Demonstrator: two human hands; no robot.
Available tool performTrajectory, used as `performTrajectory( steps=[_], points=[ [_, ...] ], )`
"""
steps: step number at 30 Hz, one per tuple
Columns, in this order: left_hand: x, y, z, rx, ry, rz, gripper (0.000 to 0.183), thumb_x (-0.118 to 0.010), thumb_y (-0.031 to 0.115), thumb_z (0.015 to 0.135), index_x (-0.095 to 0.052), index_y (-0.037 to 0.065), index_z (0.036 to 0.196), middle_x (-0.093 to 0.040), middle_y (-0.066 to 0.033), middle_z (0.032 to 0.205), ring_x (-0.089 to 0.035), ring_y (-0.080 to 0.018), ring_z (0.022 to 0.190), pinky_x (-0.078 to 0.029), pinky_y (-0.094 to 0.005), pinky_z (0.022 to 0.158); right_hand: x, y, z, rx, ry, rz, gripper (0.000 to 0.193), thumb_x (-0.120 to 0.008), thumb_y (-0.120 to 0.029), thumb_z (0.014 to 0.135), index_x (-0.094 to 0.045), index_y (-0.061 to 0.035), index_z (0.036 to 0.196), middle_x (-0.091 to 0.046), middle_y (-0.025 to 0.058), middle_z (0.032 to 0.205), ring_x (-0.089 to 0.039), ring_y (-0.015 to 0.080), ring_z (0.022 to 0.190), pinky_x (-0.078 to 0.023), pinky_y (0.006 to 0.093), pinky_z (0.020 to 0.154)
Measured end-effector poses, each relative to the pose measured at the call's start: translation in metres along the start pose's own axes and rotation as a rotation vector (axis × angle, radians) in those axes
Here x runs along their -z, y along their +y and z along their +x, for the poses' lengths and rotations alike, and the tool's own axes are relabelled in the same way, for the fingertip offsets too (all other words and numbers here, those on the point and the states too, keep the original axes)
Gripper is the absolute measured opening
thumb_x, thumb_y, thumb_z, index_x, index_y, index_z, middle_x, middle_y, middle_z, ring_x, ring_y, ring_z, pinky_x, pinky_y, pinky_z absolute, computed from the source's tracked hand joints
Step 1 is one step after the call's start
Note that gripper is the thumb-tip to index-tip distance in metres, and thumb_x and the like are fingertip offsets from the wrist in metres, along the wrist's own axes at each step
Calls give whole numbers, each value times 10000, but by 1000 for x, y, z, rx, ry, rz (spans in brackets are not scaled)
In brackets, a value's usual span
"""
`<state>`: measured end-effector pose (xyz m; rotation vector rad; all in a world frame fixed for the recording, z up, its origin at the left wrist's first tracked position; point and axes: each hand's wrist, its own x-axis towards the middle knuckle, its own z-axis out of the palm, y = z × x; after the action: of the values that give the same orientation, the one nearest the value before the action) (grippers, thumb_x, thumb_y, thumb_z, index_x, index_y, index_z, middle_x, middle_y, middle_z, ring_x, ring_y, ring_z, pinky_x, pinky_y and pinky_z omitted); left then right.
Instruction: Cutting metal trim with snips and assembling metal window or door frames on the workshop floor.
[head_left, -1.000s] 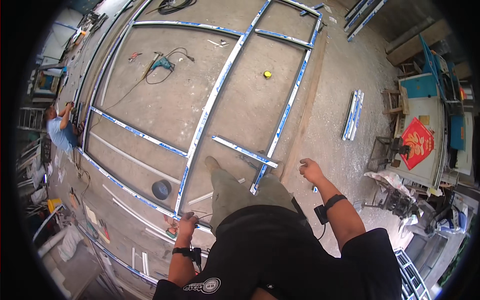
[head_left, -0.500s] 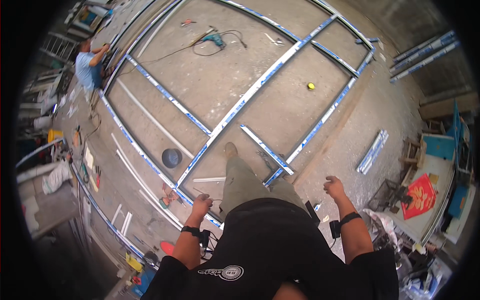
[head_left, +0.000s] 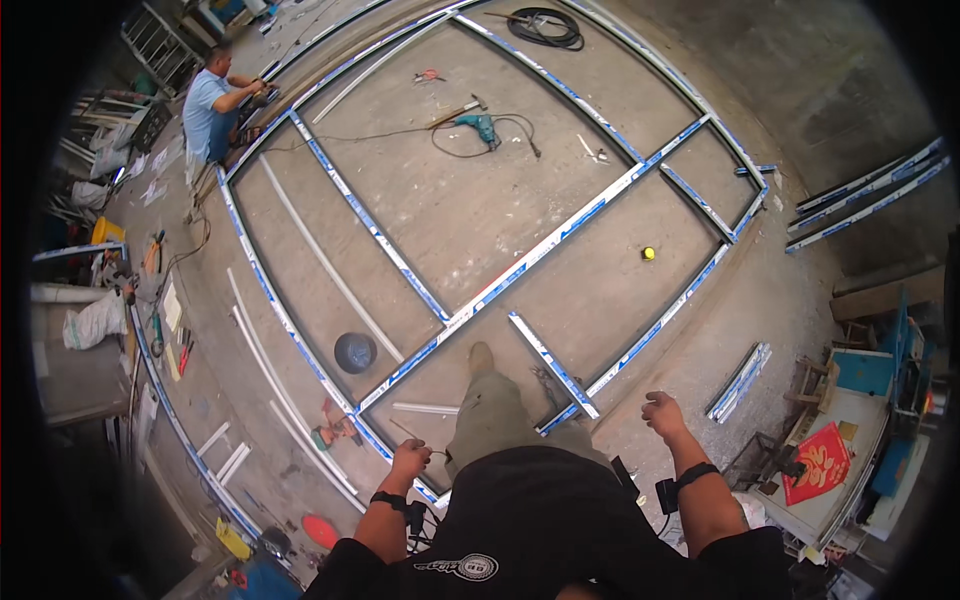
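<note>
My left hand [head_left: 411, 458] hangs beside my left thigh with loosely curled fingers, and I see nothing in it. It is above the near corner of a large frame of metal bars [head_left: 540, 258] wrapped in blue and white film, lying on the floor. My right hand [head_left: 662, 412] is held out to the right of the frame, its fingers partly spread and holding nothing. One boot [head_left: 482, 358] of mine is inside the frame. Close by lies a short film-wrapped bar [head_left: 553, 364], one end near the frame's right edge.
A teal power drill [head_left: 480, 128] with its cord, a hammer [head_left: 458, 112], a yellow tape measure [head_left: 648, 254] and a dark bucket [head_left: 355, 352] are on the floor inside the frame. Outside lie an orange-red drill [head_left: 338, 430] and bundled bars [head_left: 739, 382]. A person [head_left: 208, 112] crouches at far left.
The whole view has shifted, so the frame and floor things sit lower in the picture; a black coil now shows at the far side. Both hands stay at my sides.
</note>
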<state>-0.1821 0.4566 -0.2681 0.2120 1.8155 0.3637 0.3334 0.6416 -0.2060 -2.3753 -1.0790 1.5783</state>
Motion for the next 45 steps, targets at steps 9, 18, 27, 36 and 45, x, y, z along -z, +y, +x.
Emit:
performTrajectory(
  steps=[9, 18, 27, 36, 45],
  points=[
    [96, 94, 46, -179, 1, -51, 419, -624, 126, 747, -539, -63, 1111, -607, -109, 784, -582, -174, 627, -446, -280, 512, -37, -104, -30, 266, 16, -331, 442, -617, -190, 741, -569, -1, 1137, -658, 176, 949, -633, 309, 897, -488, 365, 794],
    [101, 114, 59, -86, -113, -98, 34, -526, 41, 748, -497, 56, 762, -450, -6, 600, -435, -114, 462, -346, -250, 399, 4, -110, -3, 202, 207, -291, 436, -620, -190, 727, -585, -2, 1119, -665, 179, 942, -638, 307, 891, -485, 359, 813],
    [80, 159, 28, -25, 1, -82, 132, -508, 87, 770, -561, -11, 841, -567, -99, 722, -567, -177, 606, -473, -283, 479, 0, -82, 86, 137, -32, -515, 454, -631, -223, 709, -604, -29, 1119, -613, 187, 1101, -575, 338, 1032, -453, 389, 887],
    [18, 288, 15, -90, 7, 57, 141, -569, 67, 762, -574, 18, 893, -585, -54, 740, -550, -137, 584, -408, -256, 468, 74, -158, 190, 351, 44, -115, 420, -616, -205, 721, -591, -13, 1093, -663, 166, 915, -630, 308, 873, -486, 370, 787],
    [-121, 458, -47, -471, -55, 297, 416, -579, 97, 819, -482, -76, 1184, -611, -140, 1014, -599, -183, 873, -484, -280, 742, 188, -98, 286, 146, 347, -91, 345, -585, -114, 710, -620, 31, 1021, -646, 189, 778, -640, 236, 625, -501, 339, 576]
  ],
)
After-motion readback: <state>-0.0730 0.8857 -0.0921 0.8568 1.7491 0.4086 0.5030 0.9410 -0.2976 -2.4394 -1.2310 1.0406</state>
